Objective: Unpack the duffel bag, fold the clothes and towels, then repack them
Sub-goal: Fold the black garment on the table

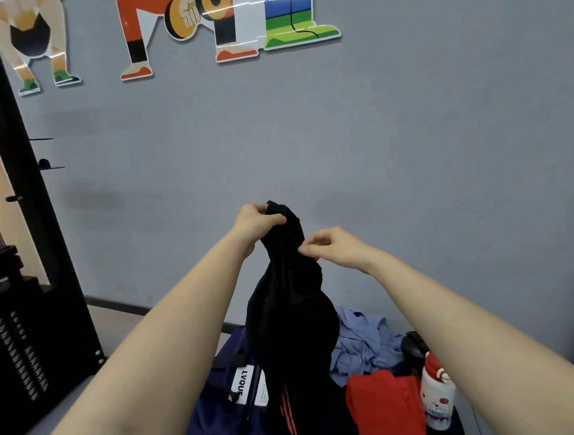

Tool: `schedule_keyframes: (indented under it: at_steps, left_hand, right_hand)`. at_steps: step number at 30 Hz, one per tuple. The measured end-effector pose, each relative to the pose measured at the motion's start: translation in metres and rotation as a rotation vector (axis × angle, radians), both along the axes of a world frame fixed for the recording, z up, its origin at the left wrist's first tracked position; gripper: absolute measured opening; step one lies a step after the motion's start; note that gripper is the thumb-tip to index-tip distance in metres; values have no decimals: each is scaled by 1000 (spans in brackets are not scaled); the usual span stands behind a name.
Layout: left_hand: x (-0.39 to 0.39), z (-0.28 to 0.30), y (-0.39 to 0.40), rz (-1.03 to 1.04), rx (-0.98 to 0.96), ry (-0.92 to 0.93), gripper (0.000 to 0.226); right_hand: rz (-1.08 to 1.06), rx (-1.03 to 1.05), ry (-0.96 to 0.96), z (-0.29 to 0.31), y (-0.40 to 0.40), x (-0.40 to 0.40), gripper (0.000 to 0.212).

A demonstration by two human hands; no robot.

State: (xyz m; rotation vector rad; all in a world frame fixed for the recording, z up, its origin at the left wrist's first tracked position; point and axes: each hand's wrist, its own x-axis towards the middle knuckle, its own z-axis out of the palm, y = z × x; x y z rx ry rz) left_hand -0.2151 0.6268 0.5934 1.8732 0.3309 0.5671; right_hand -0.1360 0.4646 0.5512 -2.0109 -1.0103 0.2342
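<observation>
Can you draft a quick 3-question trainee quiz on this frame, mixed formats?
1. True or false: the black garment hangs above the navy duffel bag.
2. Which hand holds the garment's top edge in a closed grip: the left hand or the right hand?
3. Multiple choice: the folded red cloth lies next to A) the white bottle with a red cap, B) a laptop, C) a shoe.

Key: 1 true; 2 left hand; 3 A.
</observation>
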Motion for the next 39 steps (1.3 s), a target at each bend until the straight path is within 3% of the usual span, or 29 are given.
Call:
schedule_keyframes:
  at_steps: [3,7,12,16,19,25,27,30,33,39]
  left_hand:
    - [0,-1,3,4,-81,-41,18]
    - [-5,1,11,-49,-132,-38,23]
    - [-14,-7,27,-76,-50,56,20]
    - [-25,-18,39,49,188,70,17]
    - [-30,-28,51,32,306,134,13]
    - [-37,-44,52,-228,983,511,20]
    - [-37,-46,45,-254,1126,606,21]
    - [-35,-49,39,-240,1187,756,27]
    - [-33,-56,42,-241,1219,860,39]
    - [-32,-70,43,-257,1183,1016,35]
  right_hand:
    - [33,32,30,-6,4,-4,7]
    - [-84,28,42,-2,5,1,6]
    - [-234,21,41,7,-3,13,13]
    - [-251,-105,-131,9,-22,21,22]
    - [-243,-172,-171,7,-39,26,37]
    - [-347,-240,-396,4,-47,35,44]
    - [-364,-269,-456,2,-46,37,44]
    - [-399,-246,-472,2,-48,38,38]
    - [-395,-326,-534,5,-49,35,16]
    - [-220,-342,-490,-2,-48,31,13]
